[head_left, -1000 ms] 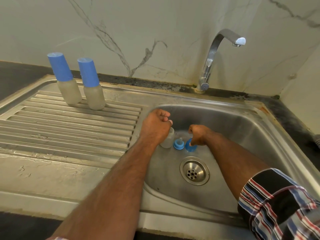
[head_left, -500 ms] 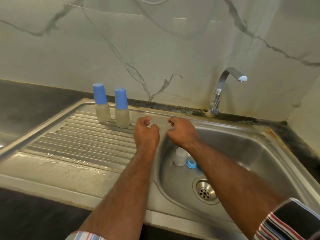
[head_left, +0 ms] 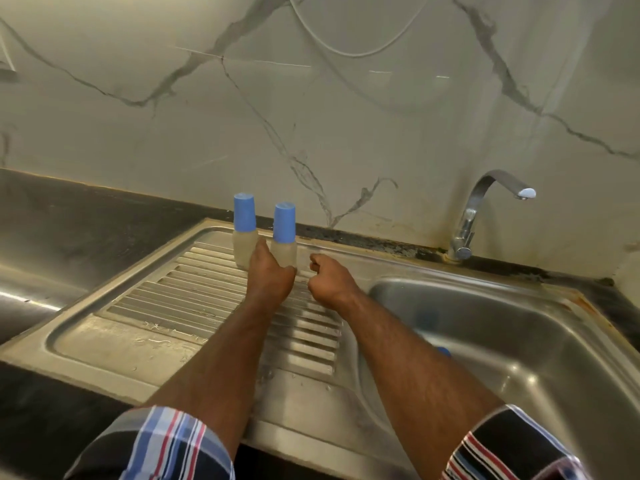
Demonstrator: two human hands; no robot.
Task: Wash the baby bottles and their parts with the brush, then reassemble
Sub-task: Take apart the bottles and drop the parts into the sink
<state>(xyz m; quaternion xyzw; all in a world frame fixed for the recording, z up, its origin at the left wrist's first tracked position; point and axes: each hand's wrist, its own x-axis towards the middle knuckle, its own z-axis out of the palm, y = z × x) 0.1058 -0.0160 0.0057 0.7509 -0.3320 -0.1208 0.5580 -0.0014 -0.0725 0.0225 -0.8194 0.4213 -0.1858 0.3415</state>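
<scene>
Two baby bottles with tall blue caps stand upright at the back of the ribbed drainboard [head_left: 194, 296]. My left hand [head_left: 270, 277] is at the foot of the right bottle [head_left: 284, 237], thumb up between the two bottles and fingers curled round its lower body. The left bottle [head_left: 244, 230] stands free beside it. Just to the right, my right hand [head_left: 329, 280] hovers over the drainboard with its fingers curled and nothing in them. A small blue part [head_left: 444, 351] peeks out from behind my right forearm inside the sink basin [head_left: 519, 341]. No brush is in view.
The chrome tap [head_left: 485, 209] rises at the back right, its spout over the basin. Dark countertop [head_left: 86, 216] runs left of the steel sink, and a marble wall stands close behind. The drainboard's front part is wet.
Both hands left the basin, where they were at the bottle parts, and moved left and back over the drainboard. My left hand has reached the right capped bottle and closed round it.
</scene>
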